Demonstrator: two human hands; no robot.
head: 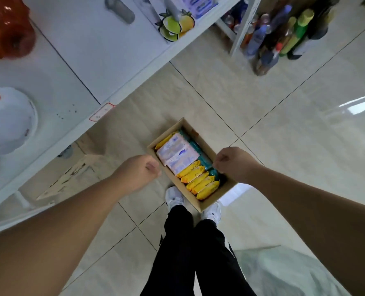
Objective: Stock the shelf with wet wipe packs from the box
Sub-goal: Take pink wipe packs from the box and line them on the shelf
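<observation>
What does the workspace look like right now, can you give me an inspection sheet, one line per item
Surface: beige tiled floor, glossy; white shelf at left.
Job's things: open cardboard box on the floor at the person's feet, holding yellow packs, pale pink packs and teal packs along one side.
Clutter: white floral bowl, orange-red item and a lemon-print item on the shelf.
Hands: left hand and right hand both closed in fists above the box, holding nothing visible.
Cables: nothing seen.
Surroundings: rack of bottles top right; white shoes; pale bag bottom right.
</observation>
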